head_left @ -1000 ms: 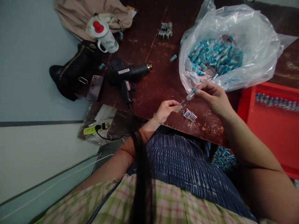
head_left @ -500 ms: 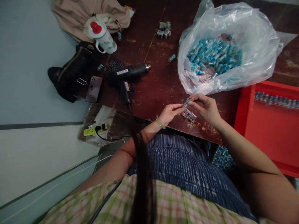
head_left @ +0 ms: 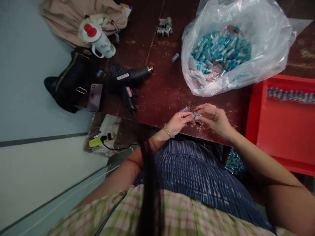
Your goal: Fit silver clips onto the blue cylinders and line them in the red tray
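My left hand (head_left: pixel 182 121), with a yellow bangle at the wrist, pinches a small clear vial with a blue cap (head_left: pixel 196 114). From the other side, my right hand (head_left: pixel 217 120) closes thumb and finger at the capped end. Fingers cover most of the vial. Part of a small printed piece (head_left: pixel 199 122) shows by the fingertips; whether it is on the vial I cannot tell. Just beyond my left fingers lies another small shiny, printed piece (head_left: pixel 185 109) on the dark red table (head_left: pixel 163 98).
A clear plastic bag (head_left: pixel 268 49) full of blue-capped vials stands ahead right, beside a red tray (head_left: pixel 283 137) with a row of vials. Leftward lie a heat gun (head_left: pixel 133 78), a phone (head_left: pixel 94 97), a black bag (head_left: pixel 71 78) and a lidded mug (head_left: pixel 104 44). One loose vial (head_left: pixel 175 57) lies mid-table.
Both hands have come a little lower and closer to the table edge around the vial. The printed pieces lay together under my fingers before; one now shows beyond my left hand. The view has shifted slightly.
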The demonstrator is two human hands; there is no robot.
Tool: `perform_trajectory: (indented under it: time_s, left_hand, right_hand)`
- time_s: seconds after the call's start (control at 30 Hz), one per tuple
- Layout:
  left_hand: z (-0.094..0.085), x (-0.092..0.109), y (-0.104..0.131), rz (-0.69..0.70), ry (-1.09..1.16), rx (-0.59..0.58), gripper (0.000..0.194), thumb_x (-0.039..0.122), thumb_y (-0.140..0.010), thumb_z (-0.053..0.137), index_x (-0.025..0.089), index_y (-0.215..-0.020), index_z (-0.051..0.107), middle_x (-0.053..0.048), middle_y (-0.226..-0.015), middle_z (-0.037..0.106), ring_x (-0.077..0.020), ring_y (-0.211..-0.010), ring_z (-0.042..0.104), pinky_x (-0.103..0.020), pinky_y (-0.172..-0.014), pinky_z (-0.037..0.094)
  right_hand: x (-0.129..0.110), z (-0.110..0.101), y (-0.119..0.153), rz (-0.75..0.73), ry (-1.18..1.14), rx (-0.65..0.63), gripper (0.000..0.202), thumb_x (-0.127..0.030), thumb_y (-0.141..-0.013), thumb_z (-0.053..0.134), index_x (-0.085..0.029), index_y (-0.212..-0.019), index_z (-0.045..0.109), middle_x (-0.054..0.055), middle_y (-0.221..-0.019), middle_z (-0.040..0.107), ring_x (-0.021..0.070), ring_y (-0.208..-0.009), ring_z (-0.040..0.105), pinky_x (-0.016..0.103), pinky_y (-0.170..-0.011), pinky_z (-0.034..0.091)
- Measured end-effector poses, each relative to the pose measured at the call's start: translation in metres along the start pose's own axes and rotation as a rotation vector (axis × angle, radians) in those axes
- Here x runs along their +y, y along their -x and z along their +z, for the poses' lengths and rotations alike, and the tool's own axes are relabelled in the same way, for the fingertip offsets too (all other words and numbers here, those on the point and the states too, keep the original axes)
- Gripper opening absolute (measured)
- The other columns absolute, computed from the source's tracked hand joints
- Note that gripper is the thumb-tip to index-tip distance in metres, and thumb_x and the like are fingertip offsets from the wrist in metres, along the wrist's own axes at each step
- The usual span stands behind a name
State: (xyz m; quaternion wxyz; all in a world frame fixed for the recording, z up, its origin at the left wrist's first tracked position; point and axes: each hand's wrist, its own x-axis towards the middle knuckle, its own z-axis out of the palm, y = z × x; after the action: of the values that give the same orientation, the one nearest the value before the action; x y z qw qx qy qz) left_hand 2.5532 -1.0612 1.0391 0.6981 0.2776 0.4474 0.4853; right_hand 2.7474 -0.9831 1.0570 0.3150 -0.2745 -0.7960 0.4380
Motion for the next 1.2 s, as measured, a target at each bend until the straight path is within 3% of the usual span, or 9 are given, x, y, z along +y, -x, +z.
perform_trajectory:
  time_s: [0.23, 0.4, 0.53, 0.63, 0.73, 0.83, 0.9, 1.03, 1.2]
  left_hand:
    - [0.005, 0.004, 0.001, -0.022, -0.002, 0.017, 0.025, 0.03, -0.091, 0.089, 0.01, -0.086, 0.075, -0.003, -0.074, 0.07, -0.0125, -0.067, 0.066, -0.024, -0.065, 0.051]
    - [0.009, 0.014, -0.002, 0.027, 0.09, 0.046, 0.029, 0.028, -0.088, 0.091, 0.011, -0.105, 0.075, -0.005, -0.088, 0.076, -0.0119, -0.07, 0.069, -0.024, -0.067, 0.055]
    - [0.014, 0.015, -0.004, 0.044, 0.075, 0.032, 0.047, 0.038, -0.084, 0.095, 0.015, -0.117, 0.07, -0.005, -0.094, 0.077, -0.0151, -0.077, 0.072, -0.027, -0.072, 0.058]
    - [0.014, 0.016, -0.003, 0.075, -0.047, 0.04, 0.055, 0.054, -0.084, 0.092, 0.016, -0.118, 0.07, -0.01, -0.105, 0.079, -0.0187, -0.086, 0.075, -0.031, -0.08, 0.061]
    - [0.0, 0.021, -0.002, 0.193, -0.358, 0.196, 0.053, 0.059, -0.084, 0.088, 0.017, -0.112, 0.073, -0.011, -0.106, 0.081, -0.0197, -0.089, 0.075, -0.029, -0.08, 0.06]
    - [-0.028, 0.026, -0.005, 0.263, -0.688, 0.37, 0.05, 0.06, -0.083, 0.083, 0.017, -0.108, 0.075, -0.012, -0.107, 0.082, -0.0244, -0.096, 0.075, -0.034, -0.086, 0.061]
    - [-0.047, 0.027, -0.009, 0.231, -0.859, 0.41, 0.053, 0.062, -0.083, 0.077, 0.016, -0.108, 0.076, -0.013, -0.111, 0.082, -0.0285, -0.103, 0.076, -0.039, -0.092, 0.062]
    - [-0.07, 0.023, -0.018, 0.185, -1.101, 0.402, 0.055, 0.064, -0.08, 0.071, 0.017, -0.108, 0.077, -0.014, -0.115, 0.083, -0.032, -0.106, 0.076, -0.045, -0.102, 0.059]
    - [-0.069, 0.02, -0.025, 0.188, -1.233, 0.442, 0.056, 0.067, -0.079, 0.067, 0.019, -0.105, 0.078, -0.011, -0.106, 0.083, -0.0293, -0.093, 0.076, -0.042, -0.092, 0.061]
  right_hand:
    - [-0.001, -0.005, 0.0, 0.006, 0.013, -0.057, 0.028, -0.054, -0.1, 0.073, -0.029, -0.091, 0.08, 0.005, -0.11, 0.081, 0.031, -0.117, 0.073, 0.054, -0.114, 0.055]
    - [0.001, 0.007, 0.002, 0.116, -0.2, 0.083, 0.05, -0.065, -0.092, 0.08, -0.033, -0.129, 0.07, 0.007, -0.133, 0.074, 0.0299, -0.126, 0.071, 0.049, -0.114, 0.059]
    - [-0.006, 0.013, 0.004, 0.152, -0.293, 0.112, 0.043, -0.069, -0.088, 0.082, -0.03, -0.105, 0.073, 0.007, -0.136, 0.072, 0.0298, -0.13, 0.069, 0.047, -0.114, 0.059]
    - [-0.003, -0.019, 0.01, 0.192, -0.33, 0.172, 0.04, -0.065, -0.091, 0.08, -0.029, -0.103, 0.071, 0.004, -0.12, 0.076, 0.0246, -0.113, 0.073, 0.043, -0.105, 0.063]
    - [0.028, -0.094, 0.025, 0.282, -0.199, 0.382, 0.037, -0.057, -0.093, 0.08, -0.026, -0.11, 0.07, 0.002, -0.1, 0.076, 0.0194, -0.091, 0.073, 0.035, -0.091, 0.064]
    - [0.078, -0.177, 0.05, 0.585, 0.143, 0.584, 0.023, -0.04, -0.093, 0.079, -0.02, -0.097, 0.067, 0.003, -0.086, 0.074, 0.0163, -0.076, 0.07, 0.029, -0.079, 0.061]
    - [0.105, -0.211, 0.063, 0.802, 0.311, 0.545, 0.015, -0.028, -0.096, 0.074, -0.018, -0.09, 0.065, 0.003, -0.078, 0.073, 0.0141, -0.069, 0.067, 0.027, -0.077, 0.059]
    - [0.127, -0.219, 0.062, 0.849, 0.336, 0.423, 0.011, -0.022, -0.103, 0.066, -0.016, -0.093, 0.066, 0.0, -0.074, 0.076, 0.0088, -0.062, 0.063, 0.022, -0.08, 0.056]
    - [0.137, -0.205, 0.041, 0.778, 0.294, 0.406, 0.016, -0.025, -0.107, 0.067, -0.015, -0.095, 0.064, -0.004, -0.072, 0.076, 0.0052, -0.058, 0.06, 0.018, -0.084, 0.054]
